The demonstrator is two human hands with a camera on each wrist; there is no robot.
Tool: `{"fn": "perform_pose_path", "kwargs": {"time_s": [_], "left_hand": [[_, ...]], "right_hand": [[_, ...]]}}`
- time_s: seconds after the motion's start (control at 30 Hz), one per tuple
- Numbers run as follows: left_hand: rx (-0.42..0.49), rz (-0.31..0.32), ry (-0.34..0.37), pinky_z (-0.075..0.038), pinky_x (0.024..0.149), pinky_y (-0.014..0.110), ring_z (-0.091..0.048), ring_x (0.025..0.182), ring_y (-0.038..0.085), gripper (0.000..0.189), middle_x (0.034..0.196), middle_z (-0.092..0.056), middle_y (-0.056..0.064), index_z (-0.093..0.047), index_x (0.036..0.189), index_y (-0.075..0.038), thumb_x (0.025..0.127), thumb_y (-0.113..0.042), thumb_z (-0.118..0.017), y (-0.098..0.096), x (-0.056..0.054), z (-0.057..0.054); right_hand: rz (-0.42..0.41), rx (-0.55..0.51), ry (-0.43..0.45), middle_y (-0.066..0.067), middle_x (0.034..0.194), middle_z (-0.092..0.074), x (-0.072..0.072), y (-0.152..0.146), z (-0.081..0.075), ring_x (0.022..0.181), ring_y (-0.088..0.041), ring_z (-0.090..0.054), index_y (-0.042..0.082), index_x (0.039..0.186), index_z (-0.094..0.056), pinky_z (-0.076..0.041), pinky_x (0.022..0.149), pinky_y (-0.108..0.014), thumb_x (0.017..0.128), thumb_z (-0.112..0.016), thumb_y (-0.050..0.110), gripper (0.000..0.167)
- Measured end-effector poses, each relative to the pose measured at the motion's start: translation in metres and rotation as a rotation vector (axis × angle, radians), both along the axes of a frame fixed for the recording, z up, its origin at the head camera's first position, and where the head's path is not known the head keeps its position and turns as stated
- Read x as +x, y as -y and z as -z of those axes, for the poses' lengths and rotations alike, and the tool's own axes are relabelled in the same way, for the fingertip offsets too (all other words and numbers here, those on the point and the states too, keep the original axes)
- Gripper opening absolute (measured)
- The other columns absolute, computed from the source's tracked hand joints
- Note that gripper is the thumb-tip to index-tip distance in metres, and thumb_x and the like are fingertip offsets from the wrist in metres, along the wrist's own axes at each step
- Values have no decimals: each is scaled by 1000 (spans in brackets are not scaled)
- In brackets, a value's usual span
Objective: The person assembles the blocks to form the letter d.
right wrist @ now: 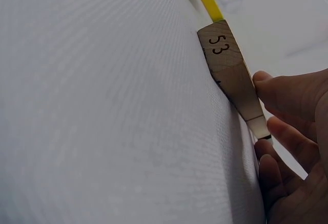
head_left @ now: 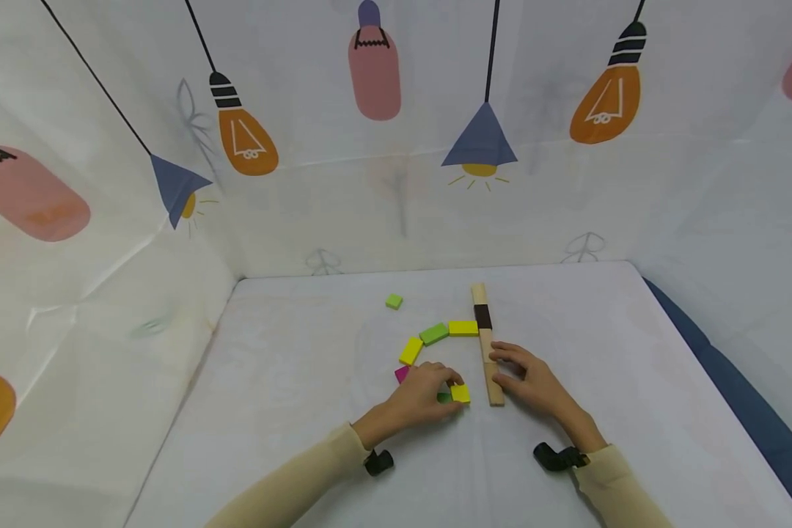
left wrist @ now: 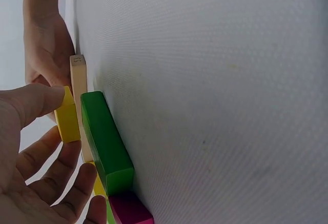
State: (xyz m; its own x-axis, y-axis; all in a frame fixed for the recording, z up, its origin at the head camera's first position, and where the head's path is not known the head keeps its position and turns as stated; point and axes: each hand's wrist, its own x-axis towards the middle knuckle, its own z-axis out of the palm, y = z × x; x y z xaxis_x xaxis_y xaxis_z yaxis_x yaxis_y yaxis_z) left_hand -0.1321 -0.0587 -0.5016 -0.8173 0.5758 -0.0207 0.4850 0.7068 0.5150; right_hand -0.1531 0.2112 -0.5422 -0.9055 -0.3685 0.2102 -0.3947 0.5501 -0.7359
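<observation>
My left hand [head_left: 425, 396] pinches a yellow block [left wrist: 66, 119] between thumb and fingers. It holds the block just above a dark green block [left wrist: 105, 142] lying on the table. A magenta block [left wrist: 130, 209] meets the far end of the green one. My right hand [head_left: 534, 381] rests along the right side of a straight row of wooden blocks [head_left: 495, 385], its thumb and fingers against or close to that side. A dark brown block [head_left: 482, 317] forms part of this row. The nearest wooden block [right wrist: 220, 49] shows the number 53 on its end.
A yellow block [head_left: 411, 351], a light green block [head_left: 433, 334] and another yellow block [head_left: 463, 328] curve from the magenta one to the wooden row. A small light green block [head_left: 394, 301] lies apart farther back. Printed cloth [head_left: 422, 213] hangs behind the white table [head_left: 290, 330].
</observation>
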Motion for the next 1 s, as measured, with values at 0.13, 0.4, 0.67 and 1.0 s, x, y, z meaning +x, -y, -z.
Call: {"fn": "perform_pose_path", "kwargs": {"time_s": [0.13,0.4,0.67,1.0], "left_hand": [[0,-1,-5,-45,87,23,-58,97,7,33,108,-71,-9,-73,119,-21,91,-37,-78,0,0,-1],[5,6,-2,-45,85,22,-59,98,6,34,110,-72,-9,-74,120,-21,91,-37,-79,-2,0,3],[-9,41,-53,-42,82,21,-60,98,6,33,109,-72,-9,-74,118,-21,91,-38,-78,-5,1,3],[-80,50,-54,-41,82,24,-58,97,7,33,109,-70,-11,-73,119,-24,91,-41,-78,-9,3,9]], "right_hand": [[-1,5,-2,-15,146,-59,-1,0,1,136,-40,-53,5,129,-69,-26,104,-2,92,-78,17,40],[-5,-3,-11,-15,146,-59,0,0,-2,136,-39,-53,4,129,-69,-23,104,0,91,-79,15,41],[-7,17,-63,-15,143,-62,0,1,-2,130,-39,-58,5,127,-70,-51,99,-24,91,-79,14,39],[-15,-5,-61,-15,143,-62,0,1,-1,132,-40,-57,5,127,-70,-41,101,-10,91,-79,15,38]]}}
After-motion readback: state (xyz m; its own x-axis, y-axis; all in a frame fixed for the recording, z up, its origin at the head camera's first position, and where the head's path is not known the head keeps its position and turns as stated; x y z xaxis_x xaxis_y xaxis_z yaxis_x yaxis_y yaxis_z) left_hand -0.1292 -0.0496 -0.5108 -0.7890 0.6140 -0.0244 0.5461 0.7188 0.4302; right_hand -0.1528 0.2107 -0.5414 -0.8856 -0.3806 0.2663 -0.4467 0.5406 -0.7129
